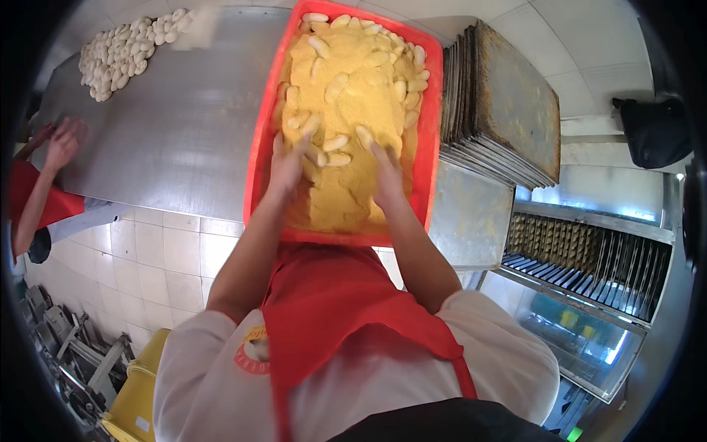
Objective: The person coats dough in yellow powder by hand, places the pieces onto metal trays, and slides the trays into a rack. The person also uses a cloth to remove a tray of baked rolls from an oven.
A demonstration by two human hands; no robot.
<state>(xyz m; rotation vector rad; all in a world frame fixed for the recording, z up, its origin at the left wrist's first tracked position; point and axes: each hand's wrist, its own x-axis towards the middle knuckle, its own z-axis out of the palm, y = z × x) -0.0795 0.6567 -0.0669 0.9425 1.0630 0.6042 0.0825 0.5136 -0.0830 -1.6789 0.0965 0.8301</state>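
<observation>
A red plastic tub (259,158) holds a deep heap of fine yellow crumbs (346,202), with many pale oblong dough pieces (336,87) lying on it, mostly toward the far end and right side. Low over the near left of the heap is my left hand (287,168), blurred by motion, thumb and fingers apart, beside several dough pieces. My right hand (387,177) is at the near right, fingers loosely stretched and partly smeared. Just past its fingertips is one dough piece (364,137); whether they touch it I cannot tell.
Left of the tub stretches a steel table (177,110), with round dough balls (121,55) at its far corner and another person's hand (66,140) at its left edge. Stacked metal trays (515,96) stand on the right, above a rack of filled trays (582,247). Yellow bin (140,383) lower left.
</observation>
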